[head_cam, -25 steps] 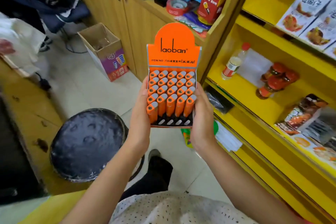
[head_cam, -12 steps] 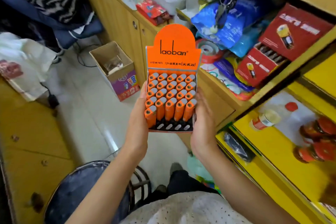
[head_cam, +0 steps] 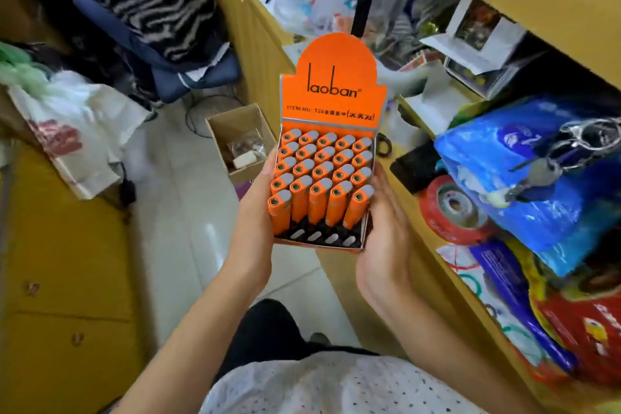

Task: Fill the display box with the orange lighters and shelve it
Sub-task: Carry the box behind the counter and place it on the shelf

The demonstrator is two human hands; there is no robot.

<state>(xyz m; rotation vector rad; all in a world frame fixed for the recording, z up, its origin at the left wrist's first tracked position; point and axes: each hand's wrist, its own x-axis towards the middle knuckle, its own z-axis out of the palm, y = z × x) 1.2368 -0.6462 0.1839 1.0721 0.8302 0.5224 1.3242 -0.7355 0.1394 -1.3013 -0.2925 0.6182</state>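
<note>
Display box (head_cam: 331,91): orange card, arched header printed "laoban", held upright in mid-air above the tiled floor (head_cam: 188,198), just left of the wooden counter (head_cam: 433,282).
Orange lighters (head_cam: 321,178): five rows of five, standing upright; front row of slots empty, four pale slot marks showing.
Left hand (head_cam: 252,212): flat against the box's left wall, fingers grasping it.
Right hand (head_cam: 386,239): cupped round the right wall and lower corner, fingers grasping the box.
Counter goods: blue plastic bag (head_cam: 510,175), red tape roll (head_cam: 453,205), red pack (head_cam: 584,329).
Floor: open cardboard carton (head_cam: 240,141), white carrier bag (head_cam: 74,134).
</note>
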